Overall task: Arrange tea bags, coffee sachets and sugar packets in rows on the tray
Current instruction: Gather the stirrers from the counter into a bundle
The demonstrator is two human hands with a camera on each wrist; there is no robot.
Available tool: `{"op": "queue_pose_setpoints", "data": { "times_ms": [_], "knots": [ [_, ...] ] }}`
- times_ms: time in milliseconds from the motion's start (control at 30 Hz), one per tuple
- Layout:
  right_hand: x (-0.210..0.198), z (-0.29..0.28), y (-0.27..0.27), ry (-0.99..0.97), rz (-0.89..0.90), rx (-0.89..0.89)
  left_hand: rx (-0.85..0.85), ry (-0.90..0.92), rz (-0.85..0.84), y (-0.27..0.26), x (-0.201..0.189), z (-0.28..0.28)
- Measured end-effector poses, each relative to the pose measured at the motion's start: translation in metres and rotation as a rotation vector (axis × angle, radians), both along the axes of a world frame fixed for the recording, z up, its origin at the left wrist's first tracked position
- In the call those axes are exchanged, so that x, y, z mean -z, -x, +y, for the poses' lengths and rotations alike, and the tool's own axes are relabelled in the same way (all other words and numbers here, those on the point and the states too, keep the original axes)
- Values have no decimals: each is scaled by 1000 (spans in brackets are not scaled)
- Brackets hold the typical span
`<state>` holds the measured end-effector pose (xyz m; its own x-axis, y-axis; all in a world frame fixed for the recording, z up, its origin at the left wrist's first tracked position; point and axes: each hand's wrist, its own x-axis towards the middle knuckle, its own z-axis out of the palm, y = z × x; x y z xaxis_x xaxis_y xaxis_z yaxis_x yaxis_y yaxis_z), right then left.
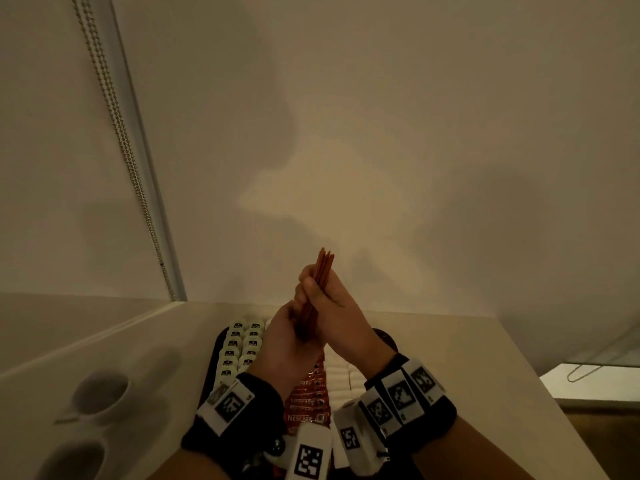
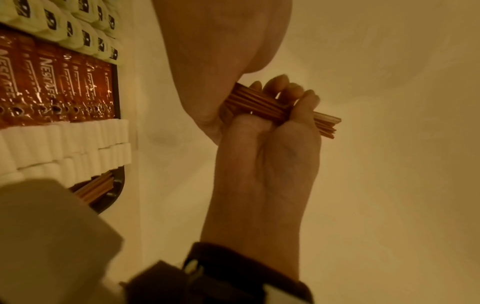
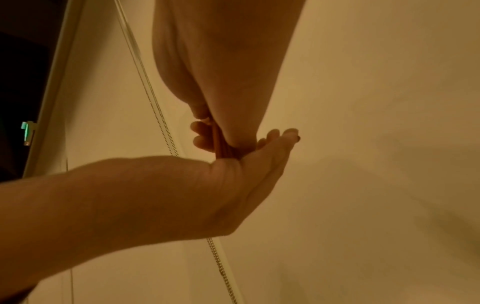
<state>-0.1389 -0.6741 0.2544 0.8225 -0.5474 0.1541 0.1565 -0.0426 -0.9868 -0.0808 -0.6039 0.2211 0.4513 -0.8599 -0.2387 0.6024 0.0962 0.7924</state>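
A bundle of thin brown stick packets (image 1: 320,275) stands upright in the air above the dark tray (image 1: 215,358). My right hand (image 1: 329,296) grips its middle, fingers and thumb curled round it (image 2: 259,107). My left hand (image 1: 284,337) lies flat and open, its palm (image 3: 246,174) against the bundle's lower end. On the tray lie rows of pale tea bags (image 1: 244,344), red Nescafé coffee sachets (image 2: 52,86) and white sugar packets (image 2: 78,139). A few more brown sticks (image 2: 97,187) lie at the tray's corner.
Two white cups (image 1: 100,393) stand on the white counter left of the tray. The wall rises just behind the tray, with a blind's bead chain (image 1: 121,143) hanging at the left. The counter's right edge (image 1: 540,393) drops off beside a glass surface.
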Motion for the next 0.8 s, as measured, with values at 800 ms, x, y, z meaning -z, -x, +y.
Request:
{"op": "queue_pose_setpoints", "data": {
  "times_ms": [800],
  "knots": [
    [-15,-38,32,1078,601,-240,350,-142,19,-12,-19,-2]
  ]
}}
